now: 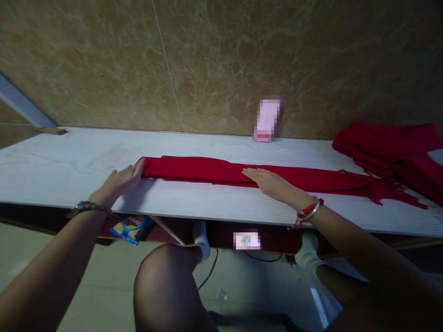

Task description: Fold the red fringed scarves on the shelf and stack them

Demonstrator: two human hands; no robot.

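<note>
A red scarf [200, 169] lies folded into a long narrow strip along the white wooden board, its fringe [391, 190] spread at the right end. My left hand [122, 180] is at the strip's left end, with its fingers closed on the edge there; some fingertips are hidden. Near the strip's middle, my right hand [268, 182] rests flat on the cloth, fingers stretched out and pointing left.
More folded red cloth [384, 145] is piled at the right. A blurred pink object [268, 120] leans against the marbled wall [207, 60]. Below the white board [86, 152] are a blue snack bag [133, 228], a blurred pink item [247, 240] and a black cable [210, 272].
</note>
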